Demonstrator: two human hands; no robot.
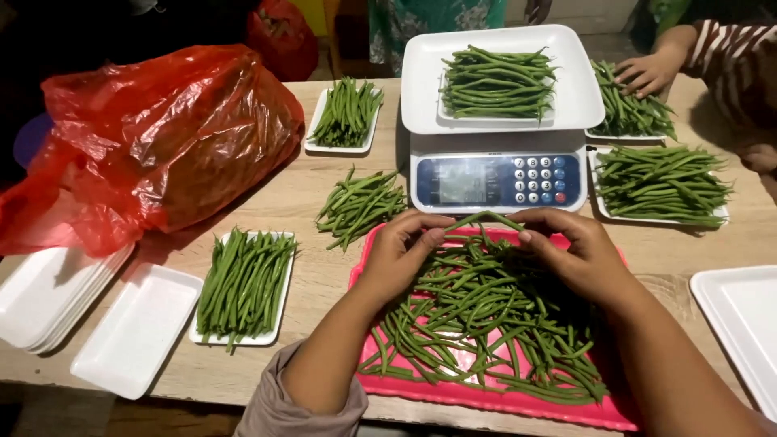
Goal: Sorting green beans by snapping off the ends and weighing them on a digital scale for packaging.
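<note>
The wooden table [324, 267] is occupied, at 10 o'clock, by a bulging red plastic bag [162, 137]. At 12 o'clock a digital scale [495, 182] is placed, with a white pan [575, 97] carrying a tidy bundle of green beans [498, 81]. At 6 o'clock a pink tray [486, 400] is heaped with loose green beans [477, 324]; this heap is the stock being worked. Filled foam trays are seen at 8 o'clock [243, 283], 11 o'clock [346, 113] and 2 o'clock [660, 182], and a loose pile of beans [360, 202] lies on the bare wood between the scale and the bag. Empty foam trays [133, 328] are stacked at 8 to 9 o'clock. At 1 o'clock another person's hand [643, 73] rests on a further tray of beans.

Both hands are held over the far edge of the heap. The left hand [401, 251] and the right hand [579, 251] are each pinched on the ends of a few beans [486, 218], which are lifted in a slight arch just below the scale.

For a clean bundle, it is judged that the beans should be gathered parallel, the tips aligned, and tangled strays shaken free before lifting. Light pressure is advised, since the pods are likely to snap if bent sharply.
</note>
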